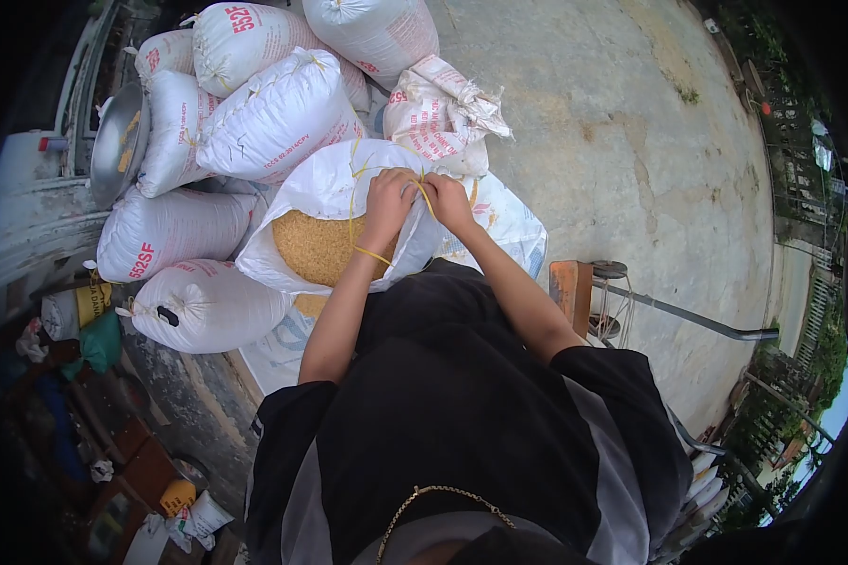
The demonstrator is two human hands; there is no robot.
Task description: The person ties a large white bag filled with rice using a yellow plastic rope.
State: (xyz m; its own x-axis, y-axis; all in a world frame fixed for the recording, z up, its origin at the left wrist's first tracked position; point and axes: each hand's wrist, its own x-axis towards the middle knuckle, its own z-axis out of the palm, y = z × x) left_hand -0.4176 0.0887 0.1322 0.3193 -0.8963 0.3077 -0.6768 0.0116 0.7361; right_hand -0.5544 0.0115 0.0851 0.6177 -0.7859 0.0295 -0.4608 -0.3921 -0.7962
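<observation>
An open white woven sack [325, 174] stands in front of me, filled with golden-brown grain [316, 247]. At its far right rim my left hand [391, 196] and my right hand [448, 201] are close together, fingers closed in a pinch. Between them they hold a thin yellow string [424, 188] at the sack's edge; the exact grip of the left fingertips is partly hidden. More yellow string hangs over the sack's mouth and crosses my left forearm near the wrist.
Several full, tied white sacks [273, 118] are piled behind and to the left. A crumpled sack [433, 118] stands at the far right of the pile. A metal basin [121, 146] leans at the left. An orange-ended cart with a metal handle [570, 297] is at my right on the concrete.
</observation>
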